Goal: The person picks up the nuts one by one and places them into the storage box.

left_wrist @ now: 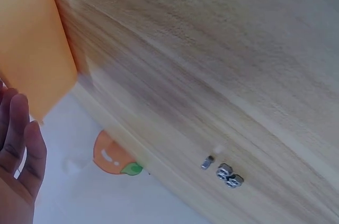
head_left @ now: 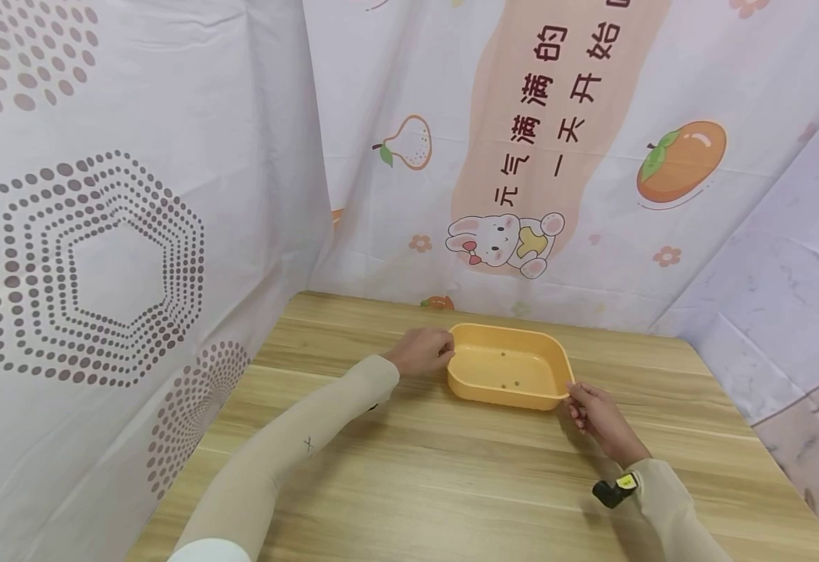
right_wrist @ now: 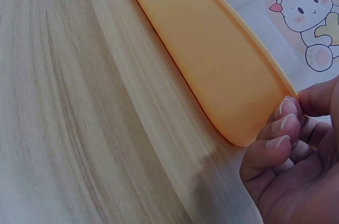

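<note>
A shallow yellow plastic tray (head_left: 503,400) with rounded corners stands toward the back of the wooden table. Three small dark spots show on its floor. My left hand (head_left: 423,351) holds the tray's left end, its fingers curled at the rim; its thumb is hidden in the left wrist view. At the front right corner, my right hand (head_left: 600,417) pinches the rim between thumb and forefinger, the other fingers curled below. Near the left hand, two metal nuts (left_wrist: 229,175) and a short metal piece (left_wrist: 207,162) lie on the table.
The wooden table (head_left: 409,484) ends at a printed cloth (head_left: 381,234) with fruit and a rabbit behind it. A dotted white cloth (head_left: 121,273) hangs along the left side, and a marbled sheet (head_left: 781,297) on the right.
</note>
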`<state>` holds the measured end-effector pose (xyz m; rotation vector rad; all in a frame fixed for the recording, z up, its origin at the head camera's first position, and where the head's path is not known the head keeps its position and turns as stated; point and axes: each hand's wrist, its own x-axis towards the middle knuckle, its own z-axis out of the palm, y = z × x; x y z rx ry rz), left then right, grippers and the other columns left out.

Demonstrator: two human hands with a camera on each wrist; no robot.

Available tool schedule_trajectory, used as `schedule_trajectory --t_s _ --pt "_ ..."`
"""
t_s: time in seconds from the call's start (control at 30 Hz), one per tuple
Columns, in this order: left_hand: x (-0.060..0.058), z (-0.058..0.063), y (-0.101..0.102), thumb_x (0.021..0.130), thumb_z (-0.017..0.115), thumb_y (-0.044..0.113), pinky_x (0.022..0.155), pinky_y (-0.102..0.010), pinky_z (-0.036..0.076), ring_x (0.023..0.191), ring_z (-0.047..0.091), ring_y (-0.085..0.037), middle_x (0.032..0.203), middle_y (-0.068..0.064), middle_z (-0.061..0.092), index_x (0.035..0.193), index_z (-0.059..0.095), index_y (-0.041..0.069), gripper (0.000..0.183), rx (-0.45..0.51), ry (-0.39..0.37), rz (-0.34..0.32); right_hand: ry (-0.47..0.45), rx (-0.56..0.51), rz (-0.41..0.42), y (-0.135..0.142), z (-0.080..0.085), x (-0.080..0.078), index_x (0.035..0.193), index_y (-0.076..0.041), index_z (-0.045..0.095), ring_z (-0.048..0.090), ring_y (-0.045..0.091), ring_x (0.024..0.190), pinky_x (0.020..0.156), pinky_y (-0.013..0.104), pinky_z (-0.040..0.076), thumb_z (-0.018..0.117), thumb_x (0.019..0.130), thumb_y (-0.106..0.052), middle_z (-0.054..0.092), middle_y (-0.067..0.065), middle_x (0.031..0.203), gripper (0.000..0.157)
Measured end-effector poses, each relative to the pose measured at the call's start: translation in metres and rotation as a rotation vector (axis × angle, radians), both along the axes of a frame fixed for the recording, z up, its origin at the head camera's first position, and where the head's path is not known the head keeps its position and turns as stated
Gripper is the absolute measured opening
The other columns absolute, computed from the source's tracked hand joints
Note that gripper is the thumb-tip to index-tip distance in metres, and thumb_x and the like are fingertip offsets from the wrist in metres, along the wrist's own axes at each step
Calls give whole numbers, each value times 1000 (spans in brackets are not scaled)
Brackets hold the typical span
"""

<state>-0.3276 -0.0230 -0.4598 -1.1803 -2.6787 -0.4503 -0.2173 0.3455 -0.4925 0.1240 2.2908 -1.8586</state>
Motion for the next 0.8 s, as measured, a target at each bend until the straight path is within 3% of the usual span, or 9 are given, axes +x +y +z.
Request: schedule_trajectory --t_s 0.23,0.5,0.8 --pt "0 2 -10 102 62 17 65 -20 48 73 57 -5 85 7 65 91 67 17 12 34 -43 32 -4 -22 9 -1 4 0 96 -1 53 43 10 60 53 25 41 43 112 -35 48 -1 74 38" --pt "-3 -3 -22 102 66 22 60 -21 48 66 56 -6 79 7 64 88 67 16 15 16 -30 61 -8 -15 4 1 1 0 95 -3 54 44 10 59 53 25 42 45 111 -37 48 -2 73 39" --pt "-7 -11 -42 100 68 21 66 -24 50 76 58 -7 88 6 65 93 67 16 8 -14 -56 101 5 -18 9 0 3 1 95 -3 54 43 10 59 53 25 42 45 111 -38 48 -1 74 40"
